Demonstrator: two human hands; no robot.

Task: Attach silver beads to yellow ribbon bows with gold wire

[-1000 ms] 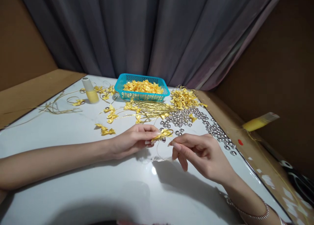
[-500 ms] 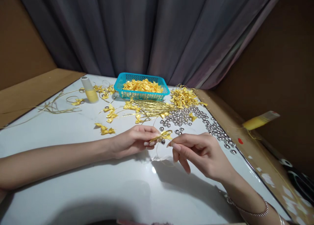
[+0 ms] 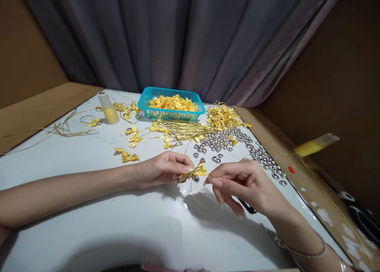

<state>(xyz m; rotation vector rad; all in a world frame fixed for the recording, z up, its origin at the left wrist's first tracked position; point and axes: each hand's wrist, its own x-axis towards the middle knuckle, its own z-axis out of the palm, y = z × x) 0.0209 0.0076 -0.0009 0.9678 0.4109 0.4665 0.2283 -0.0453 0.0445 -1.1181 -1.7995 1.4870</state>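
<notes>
My left hand (image 3: 166, 169) pinches a small yellow ribbon bow (image 3: 202, 169) between thumb and fingers. Gold cord runs along the bow, and a silver bead (image 3: 196, 178) hangs at its lower side. Just right of the bow, my right hand (image 3: 237, 183) has thumb and forefinger pressed together on a thin thread; its other fingers are loosely curled. A slack loop of thread (image 3: 202, 204) droops beneath the bow. Part of a black object (image 3: 247, 206) shows below my right hand, the rest of it covered.
A blue basket (image 3: 172, 114) of yellow bows stands at the back. Before it lie gold cords (image 3: 184, 129), with piled bows (image 3: 222, 116) and silver beads (image 3: 218, 140) to the right. A yellow thread spool (image 3: 111, 113) stands left; another spool (image 3: 314, 145) is beyond the right edge.
The bow has tilted and turned in my left fingers, so more of its right loop shows. My right hand's lower fingers have shifted slightly, and the black object now peeks out under it.
</notes>
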